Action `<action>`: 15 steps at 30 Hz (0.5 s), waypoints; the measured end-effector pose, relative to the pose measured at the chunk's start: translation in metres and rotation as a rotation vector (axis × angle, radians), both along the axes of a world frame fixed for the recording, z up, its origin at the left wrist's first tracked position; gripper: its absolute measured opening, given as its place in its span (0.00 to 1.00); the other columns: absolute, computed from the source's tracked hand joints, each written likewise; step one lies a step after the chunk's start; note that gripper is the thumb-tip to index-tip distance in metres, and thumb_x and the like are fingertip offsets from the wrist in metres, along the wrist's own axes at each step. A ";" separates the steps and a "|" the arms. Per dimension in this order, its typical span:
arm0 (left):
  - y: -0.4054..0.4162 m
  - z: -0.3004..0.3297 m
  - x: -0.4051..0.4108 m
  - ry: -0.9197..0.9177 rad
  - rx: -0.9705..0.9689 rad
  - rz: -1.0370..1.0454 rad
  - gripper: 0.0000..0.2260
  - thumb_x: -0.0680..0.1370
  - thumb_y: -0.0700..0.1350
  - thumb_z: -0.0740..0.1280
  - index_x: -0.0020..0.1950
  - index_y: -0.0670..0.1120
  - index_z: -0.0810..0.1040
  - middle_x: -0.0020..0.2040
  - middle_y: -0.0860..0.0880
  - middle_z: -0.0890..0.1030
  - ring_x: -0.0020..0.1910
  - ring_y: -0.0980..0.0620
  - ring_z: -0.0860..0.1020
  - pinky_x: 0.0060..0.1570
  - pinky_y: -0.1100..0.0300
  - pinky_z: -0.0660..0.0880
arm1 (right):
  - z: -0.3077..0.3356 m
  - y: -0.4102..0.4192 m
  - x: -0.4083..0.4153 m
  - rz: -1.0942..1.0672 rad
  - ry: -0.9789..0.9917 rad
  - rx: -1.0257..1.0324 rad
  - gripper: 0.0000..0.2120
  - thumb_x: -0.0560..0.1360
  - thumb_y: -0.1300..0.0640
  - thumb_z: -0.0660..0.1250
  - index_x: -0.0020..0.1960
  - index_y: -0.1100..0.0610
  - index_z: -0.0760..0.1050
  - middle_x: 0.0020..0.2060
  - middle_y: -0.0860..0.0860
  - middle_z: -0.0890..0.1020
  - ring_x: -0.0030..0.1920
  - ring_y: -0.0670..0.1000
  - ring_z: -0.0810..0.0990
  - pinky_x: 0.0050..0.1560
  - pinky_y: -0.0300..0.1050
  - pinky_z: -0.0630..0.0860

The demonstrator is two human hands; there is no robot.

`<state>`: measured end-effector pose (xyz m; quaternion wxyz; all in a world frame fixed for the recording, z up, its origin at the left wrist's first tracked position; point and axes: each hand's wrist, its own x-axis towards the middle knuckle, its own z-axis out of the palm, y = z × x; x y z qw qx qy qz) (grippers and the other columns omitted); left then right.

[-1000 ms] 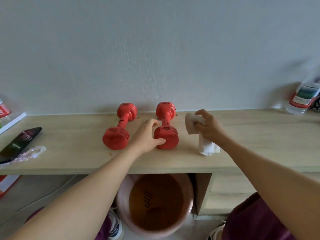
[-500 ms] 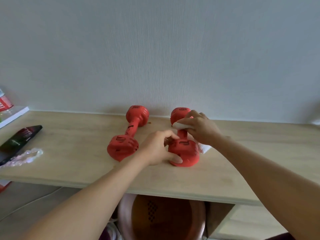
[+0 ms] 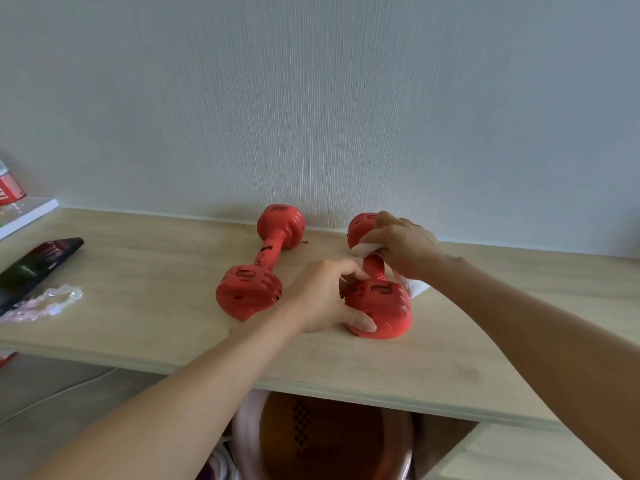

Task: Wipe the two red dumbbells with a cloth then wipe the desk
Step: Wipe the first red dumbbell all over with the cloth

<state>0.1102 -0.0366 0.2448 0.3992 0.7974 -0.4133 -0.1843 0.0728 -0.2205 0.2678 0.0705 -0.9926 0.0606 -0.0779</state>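
Shown: the first step of the task — wiping the right dumbbell (image 3: pixel 375 296), which lies on the counter (image 3: pixel 145 278) with one head toward the wall and the other toward the near edge. The left hand (image 3: pixel 325 299) steadies the near head, its fingers (image 3: pixel 349 271) curled over the top and the thumb pressed on the front face. The right hand (image 3: pixel 403 247) clamps a white cloth (image 3: pixel 363 250) between its fingers and rests over the bar and the far head; a further fold of cloth shows on the counter just beside the near head, under the wrist. The left dumbbell (image 3: pixel 259 268) lies close alongside, untouched by either hand and apart from the right one. At the far left of the counter lie a dark phone (image 3: pixel 38 265), a clear beaded band (image 3: pixel 45 303) and the corner of a book (image 3: pixel 27 213).

Judged stage: early — one dumbbell is under the cloth, the second and the counter remain to be wiped. The next move likely calls for drawing the cloth along the bar and round each head while the left hand keeps the dumbbell from rolling, perhaps turning it to expose the underside
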 end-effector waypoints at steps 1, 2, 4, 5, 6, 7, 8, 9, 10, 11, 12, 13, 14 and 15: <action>0.000 0.000 0.000 -0.003 0.004 0.001 0.27 0.55 0.46 0.83 0.51 0.54 0.79 0.46 0.57 0.80 0.48 0.54 0.78 0.55 0.50 0.77 | 0.001 0.002 -0.003 0.032 0.025 -0.037 0.13 0.77 0.53 0.62 0.57 0.38 0.76 0.50 0.43 0.68 0.56 0.51 0.70 0.43 0.45 0.65; 0.000 0.000 0.000 -0.007 0.011 0.004 0.28 0.55 0.46 0.83 0.53 0.53 0.79 0.47 0.57 0.79 0.49 0.54 0.78 0.55 0.51 0.77 | 0.005 0.003 -0.007 0.083 0.064 -0.090 0.13 0.78 0.53 0.62 0.58 0.40 0.76 0.51 0.43 0.68 0.57 0.51 0.69 0.43 0.46 0.66; -0.001 0.001 -0.001 -0.011 0.019 0.007 0.29 0.56 0.46 0.83 0.55 0.52 0.78 0.48 0.56 0.79 0.50 0.54 0.78 0.55 0.52 0.77 | 0.011 0.006 -0.014 0.192 0.146 -0.160 0.12 0.77 0.55 0.62 0.58 0.42 0.76 0.52 0.43 0.67 0.57 0.50 0.68 0.43 0.46 0.68; -0.002 0.002 -0.001 -0.018 0.023 0.007 0.29 0.56 0.46 0.83 0.55 0.52 0.78 0.49 0.55 0.79 0.50 0.54 0.78 0.55 0.52 0.77 | 0.013 0.008 -0.016 0.220 0.172 -0.170 0.12 0.77 0.55 0.62 0.57 0.42 0.76 0.52 0.42 0.67 0.57 0.50 0.68 0.43 0.46 0.69; -0.002 0.002 -0.001 -0.027 0.031 0.009 0.30 0.56 0.46 0.83 0.55 0.52 0.78 0.50 0.55 0.79 0.50 0.54 0.78 0.55 0.52 0.77 | 0.014 0.009 -0.016 0.225 0.188 -0.168 0.11 0.77 0.55 0.62 0.56 0.42 0.76 0.52 0.42 0.67 0.57 0.49 0.67 0.43 0.47 0.69; -0.002 0.002 -0.001 -0.034 0.038 0.009 0.30 0.56 0.46 0.83 0.56 0.52 0.78 0.50 0.54 0.79 0.51 0.54 0.78 0.56 0.52 0.77 | 0.015 0.008 -0.014 0.209 0.198 -0.164 0.12 0.77 0.55 0.62 0.56 0.42 0.76 0.53 0.42 0.67 0.58 0.49 0.67 0.44 0.47 0.69; -0.002 0.002 -0.002 -0.037 0.039 0.011 0.30 0.56 0.47 0.83 0.56 0.52 0.78 0.50 0.54 0.80 0.51 0.54 0.78 0.56 0.52 0.77 | 0.016 0.008 -0.009 0.175 0.201 -0.164 0.12 0.77 0.55 0.62 0.57 0.42 0.75 0.55 0.42 0.68 0.60 0.49 0.66 0.45 0.47 0.68; -0.002 0.001 -0.002 -0.036 0.035 0.013 0.30 0.56 0.47 0.83 0.56 0.52 0.78 0.50 0.53 0.80 0.51 0.54 0.78 0.56 0.52 0.76 | 0.016 0.008 -0.004 0.135 0.198 -0.169 0.13 0.77 0.55 0.62 0.58 0.43 0.75 0.58 0.42 0.68 0.61 0.49 0.66 0.45 0.47 0.67; -0.002 0.001 -0.003 -0.035 0.032 0.016 0.30 0.56 0.47 0.83 0.55 0.52 0.79 0.50 0.53 0.80 0.50 0.54 0.78 0.55 0.51 0.77 | 0.017 0.009 0.001 0.103 0.183 -0.183 0.13 0.77 0.54 0.63 0.59 0.43 0.75 0.61 0.42 0.69 0.62 0.49 0.65 0.46 0.46 0.66; -0.002 0.000 -0.002 -0.038 0.029 0.020 0.29 0.55 0.48 0.83 0.54 0.52 0.79 0.50 0.53 0.80 0.50 0.54 0.78 0.55 0.51 0.77 | 0.016 0.009 0.005 0.085 0.168 -0.205 0.14 0.77 0.54 0.62 0.60 0.43 0.74 0.62 0.43 0.69 0.63 0.50 0.65 0.46 0.46 0.65; -0.002 0.000 -0.001 -0.039 0.029 0.023 0.29 0.55 0.48 0.83 0.54 0.53 0.79 0.49 0.53 0.80 0.49 0.54 0.78 0.54 0.51 0.77 | 0.015 0.009 0.008 0.082 0.154 -0.221 0.14 0.77 0.53 0.62 0.61 0.42 0.73 0.63 0.43 0.68 0.63 0.50 0.65 0.46 0.46 0.66; -0.002 0.000 -0.001 -0.039 0.030 0.025 0.29 0.55 0.48 0.83 0.53 0.53 0.79 0.49 0.53 0.81 0.49 0.54 0.78 0.54 0.51 0.77 | 0.012 0.009 0.009 0.083 0.143 -0.218 0.14 0.78 0.54 0.62 0.61 0.42 0.73 0.63 0.43 0.68 0.62 0.50 0.65 0.45 0.46 0.67; -0.001 0.000 0.000 -0.040 0.031 0.024 0.29 0.55 0.48 0.83 0.53 0.53 0.79 0.49 0.53 0.81 0.49 0.54 0.78 0.54 0.51 0.77 | 0.011 0.007 0.007 0.089 0.138 -0.201 0.14 0.78 0.54 0.61 0.61 0.42 0.73 0.63 0.42 0.68 0.62 0.50 0.65 0.45 0.46 0.68; -0.001 0.000 0.000 -0.043 0.031 0.019 0.29 0.54 0.48 0.83 0.53 0.53 0.79 0.49 0.53 0.81 0.49 0.54 0.78 0.54 0.51 0.77 | 0.010 0.006 0.003 0.107 0.136 -0.176 0.14 0.78 0.55 0.61 0.61 0.42 0.74 0.62 0.42 0.68 0.62 0.50 0.65 0.46 0.47 0.69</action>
